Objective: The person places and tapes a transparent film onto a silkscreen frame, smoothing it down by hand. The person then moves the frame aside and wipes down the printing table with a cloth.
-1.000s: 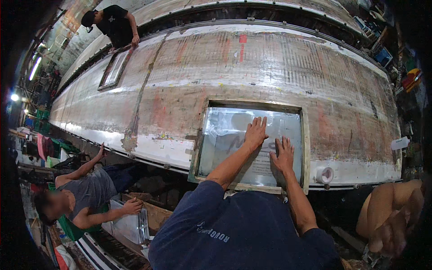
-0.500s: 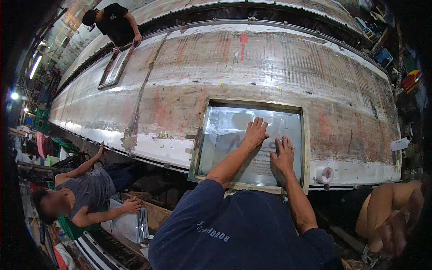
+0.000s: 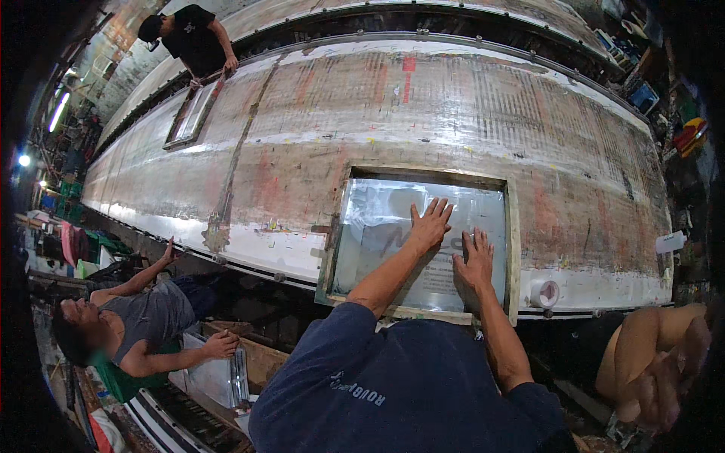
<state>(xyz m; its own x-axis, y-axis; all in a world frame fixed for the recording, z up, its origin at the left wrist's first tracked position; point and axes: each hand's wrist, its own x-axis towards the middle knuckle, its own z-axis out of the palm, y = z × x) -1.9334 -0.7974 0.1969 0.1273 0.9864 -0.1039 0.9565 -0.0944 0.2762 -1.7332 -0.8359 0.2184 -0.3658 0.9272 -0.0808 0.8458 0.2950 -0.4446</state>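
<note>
A wooden-framed printing screen (image 3: 513,249) lies on the long table near its front edge. Inside the frame is a shiny grey surface with a clear sheet (image 3: 370,204) over part of it, and faint dark lettering shows there. My left hand (image 3: 431,225) rests flat around the middle of that surface, thumb and fingers spread. Lower and a little to the right, my right hand (image 3: 476,259) also lies flat with its fingers apart. Neither hand grips anything.
The stained table (image 3: 317,143) stretches far to both sides. A tape roll (image 3: 545,294) and a white bottle (image 3: 671,241) stand to the right. At far left a person in black (image 3: 198,38) leans over another frame (image 3: 185,136). Someone in grey (image 3: 155,317) sits at near left.
My left hand's thumb and fingers have spread wider, with little shift in place. My right hand stays put. The person in grey has turned their head.
</note>
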